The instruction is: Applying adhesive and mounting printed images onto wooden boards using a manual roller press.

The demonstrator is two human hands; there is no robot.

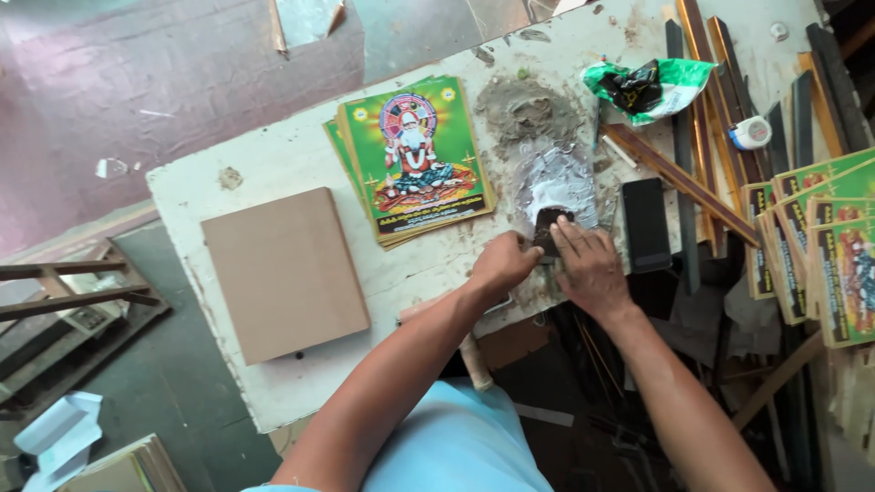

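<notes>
A small dark piece (550, 225) lies on a crumpled silvery sheet (558, 180) near the front edge of the white table (273, 159). My left hand (504, 264) is curled at the piece's left side and grips it. My right hand (591, 266) lies flat, its fingertips pressing on the piece's right side. Just beyond the sheet is a heap of grey powder (524, 109). A black rectangular block (645, 223) lies right of my right hand.
A stack of green printed pictures (415, 155) and a plain brown board (284, 271) lie to the left. Frame mouldings (706, 137), a green plastic bag (652, 87), a tape roll (752, 133) and more framed pictures (834, 246) crowd the right.
</notes>
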